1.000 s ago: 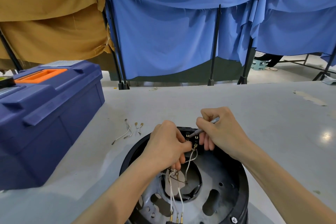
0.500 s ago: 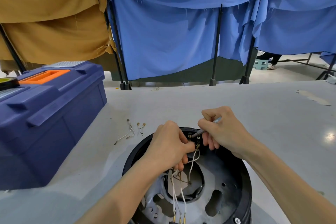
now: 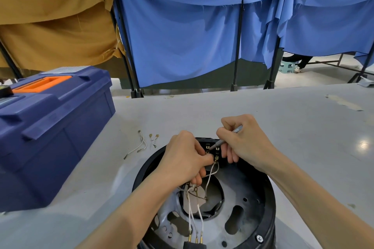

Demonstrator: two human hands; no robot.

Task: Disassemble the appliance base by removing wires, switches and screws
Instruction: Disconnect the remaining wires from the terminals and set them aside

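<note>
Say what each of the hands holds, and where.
Right hand grips a thin grey tool by its shaft; left hand pinches a white wire near its terminal.

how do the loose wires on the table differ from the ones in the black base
The loose wires lie free on the table, both ends unplugged; the base wires run inside the black base, three plugged into a block at its near rim. No hand touches the loose wires; the left hand grips the base wires while the right hand holds a tool by them. Both are white with brass-coloured terminals.
</note>
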